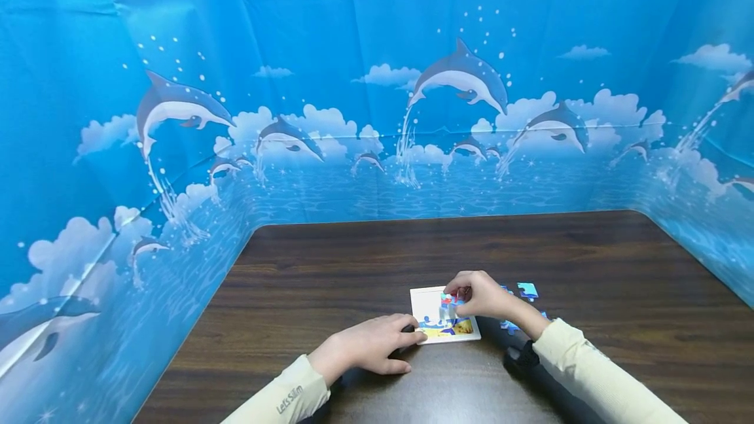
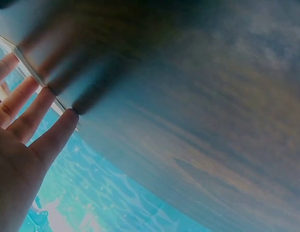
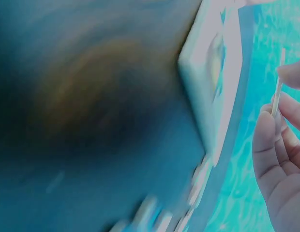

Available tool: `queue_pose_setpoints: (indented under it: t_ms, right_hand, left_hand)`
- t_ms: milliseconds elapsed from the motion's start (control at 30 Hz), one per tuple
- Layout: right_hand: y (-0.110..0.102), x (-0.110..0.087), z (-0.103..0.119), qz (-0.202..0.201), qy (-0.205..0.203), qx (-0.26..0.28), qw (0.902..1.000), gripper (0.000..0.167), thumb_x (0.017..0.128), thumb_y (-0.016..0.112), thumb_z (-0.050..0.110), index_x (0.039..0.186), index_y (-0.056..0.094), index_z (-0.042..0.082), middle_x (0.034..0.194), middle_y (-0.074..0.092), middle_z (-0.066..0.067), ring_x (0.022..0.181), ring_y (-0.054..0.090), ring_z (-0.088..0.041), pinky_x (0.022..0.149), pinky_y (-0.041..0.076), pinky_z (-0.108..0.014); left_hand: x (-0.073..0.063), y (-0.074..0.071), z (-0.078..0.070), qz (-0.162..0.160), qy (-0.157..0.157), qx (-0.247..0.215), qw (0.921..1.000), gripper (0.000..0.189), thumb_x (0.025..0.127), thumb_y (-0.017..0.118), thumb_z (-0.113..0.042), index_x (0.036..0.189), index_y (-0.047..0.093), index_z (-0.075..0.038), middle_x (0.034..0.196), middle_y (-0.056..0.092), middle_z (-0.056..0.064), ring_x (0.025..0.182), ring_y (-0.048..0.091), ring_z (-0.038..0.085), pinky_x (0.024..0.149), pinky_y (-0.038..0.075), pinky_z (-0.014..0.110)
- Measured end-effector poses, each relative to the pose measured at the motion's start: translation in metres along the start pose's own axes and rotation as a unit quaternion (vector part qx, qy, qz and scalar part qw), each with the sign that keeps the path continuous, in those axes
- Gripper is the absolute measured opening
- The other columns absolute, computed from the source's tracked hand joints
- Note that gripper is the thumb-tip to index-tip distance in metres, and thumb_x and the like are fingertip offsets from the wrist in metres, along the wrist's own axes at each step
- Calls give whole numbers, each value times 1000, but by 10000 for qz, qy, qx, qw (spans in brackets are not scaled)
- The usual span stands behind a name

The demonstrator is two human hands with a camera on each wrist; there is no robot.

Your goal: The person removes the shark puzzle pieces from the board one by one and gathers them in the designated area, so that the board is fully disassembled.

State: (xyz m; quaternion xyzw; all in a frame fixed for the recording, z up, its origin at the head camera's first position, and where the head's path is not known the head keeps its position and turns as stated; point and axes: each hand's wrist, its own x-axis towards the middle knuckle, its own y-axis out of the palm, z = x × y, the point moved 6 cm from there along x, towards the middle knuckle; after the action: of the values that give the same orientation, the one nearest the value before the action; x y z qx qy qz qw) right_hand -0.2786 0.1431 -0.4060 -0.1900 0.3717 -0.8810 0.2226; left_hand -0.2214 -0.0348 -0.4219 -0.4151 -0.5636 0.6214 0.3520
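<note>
A jigsaw puzzle board [image 1: 425,303] with a white frame lies on the dark wooden table. Its near side shows fitted pieces in yellow and blue, while much of the upper left is pale. My left hand [image 1: 379,343] rests at the board's left edge with fingers extended; in the left wrist view the fingertips [image 2: 67,118] touch the frame's side. Over the right part of the board, my right hand [image 1: 480,294] pinches a puzzle piece [image 1: 446,301] with some red and blue on it. Seen edge-on in the right wrist view, the thin piece [image 3: 277,94] stands between thumb and fingers.
Several loose puzzle pieces [image 1: 527,290] lie right of the board, partly hidden behind the right wrist and forearm. A dark strap [image 1: 521,355] is at the right wrist. Beyond the table [image 1: 330,267] hangs a blue dolphin-print curtain [image 1: 353,31].
</note>
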Motion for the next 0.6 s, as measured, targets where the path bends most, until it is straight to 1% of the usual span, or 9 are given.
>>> queue_pose_setpoints:
  t_ms: [133, 300, 400, 533, 600]
  right_hand:
    - [-7, -14, -10, 52, 67, 74, 9999, 26, 70, 67, -1, 95, 70, 2, 84, 61, -4, 68, 49, -9, 58, 45, -20]
    - [-12, -28, -20, 80, 46, 151, 9998, 27, 69, 67, -2, 95, 70, 2, 82, 59, -3, 67, 47, -7, 57, 44, -20]
    - [-12, -33, -24, 103, 25, 39, 9999, 27, 68, 67, -2, 95, 70, 2, 80, 58, -2, 67, 47, -5, 57, 45, -19]
    - [-12, -39, -26, 182, -86, -129, 9997, 27, 69, 66, -3, 96, 70, 1, 81, 59, -1, 66, 48, -4, 56, 45, -19]
    - [-13, -42, -26, 245, -79, -164, 9995, 27, 70, 66, -3, 97, 70, 1, 82, 59, -1, 65, 48, -4, 56, 45, -20]
  left_hand:
    - [0, 1, 1, 100, -61, -109, 9999, 52, 92, 54, -42, 140, 43, -23, 131, 46, 2, 115, 51, 13, 97, 46, 27]
    - [0, 0, 2, 82, -70, -116, 9999, 52, 92, 54, -42, 139, 44, -23, 131, 46, 2, 114, 51, 12, 96, 46, 26]
    - [0, 0, 2, 84, -73, -135, 9998, 51, 92, 54, -41, 139, 44, -23, 130, 46, 2, 113, 51, 12, 96, 45, 26]
    - [1, 1, 2, 127, -93, -189, 9997, 52, 92, 54, -41, 140, 44, -23, 131, 46, 1, 114, 51, 12, 96, 46, 26]
    - [1, 1, 2, 154, -102, -225, 9996, 52, 92, 54, -41, 140, 43, -23, 132, 46, 1, 114, 51, 11, 96, 46, 26]
